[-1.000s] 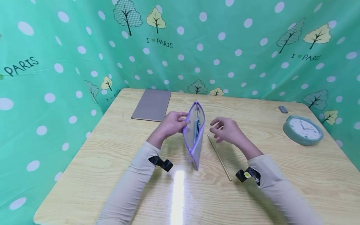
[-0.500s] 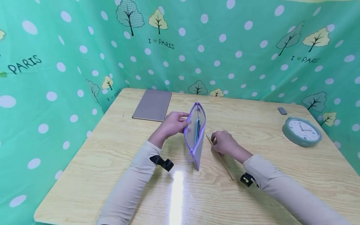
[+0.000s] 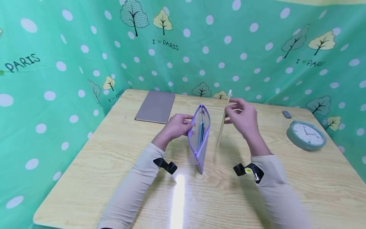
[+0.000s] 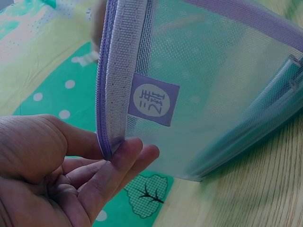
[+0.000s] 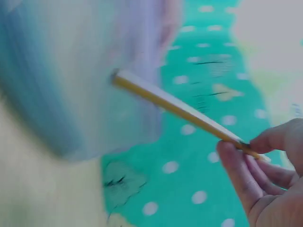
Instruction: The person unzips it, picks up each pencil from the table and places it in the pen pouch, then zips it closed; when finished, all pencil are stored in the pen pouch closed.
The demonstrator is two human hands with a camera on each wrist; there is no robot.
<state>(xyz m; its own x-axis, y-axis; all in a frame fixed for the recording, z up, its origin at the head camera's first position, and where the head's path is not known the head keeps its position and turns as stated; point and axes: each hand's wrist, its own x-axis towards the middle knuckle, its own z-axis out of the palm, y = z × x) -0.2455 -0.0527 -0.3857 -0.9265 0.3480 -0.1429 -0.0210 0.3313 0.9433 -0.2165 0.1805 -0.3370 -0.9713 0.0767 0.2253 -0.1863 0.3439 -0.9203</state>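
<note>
A purple-edged mesh pencil case (image 3: pixel 196 133) stands on the table, its zipped mouth spread wide. My left hand (image 3: pixel 178 125) pinches the rim between thumb and fingers, as the left wrist view shows near the purple label (image 4: pixel 154 100). Through the mesh, bluish-green pens (image 4: pixel 255 118) lie along the bottom. To the right of the case, my right hand (image 3: pixel 241 115) pinches a gold pencil (image 3: pixel 221 127) near its upper end and holds it upright, slightly tilted, off the table. In the right wrist view the pencil (image 5: pixel 175 109) points toward the blurred case, apart from the fingers' end.
A grey-brown notebook (image 3: pixel 155 107) lies at the back left of the wooden table (image 3: pixel 114 178). At the right stand a green round clock (image 3: pixel 306 135) and a small grey eraser-like block (image 3: pixel 287 114). A green dotted curtain (image 3: pixel 183 57) hangs behind.
The right hand came down to the pencil lying on the table, took hold of it and raised it upright beside the case. The left hand has kept its grip on the rim.
</note>
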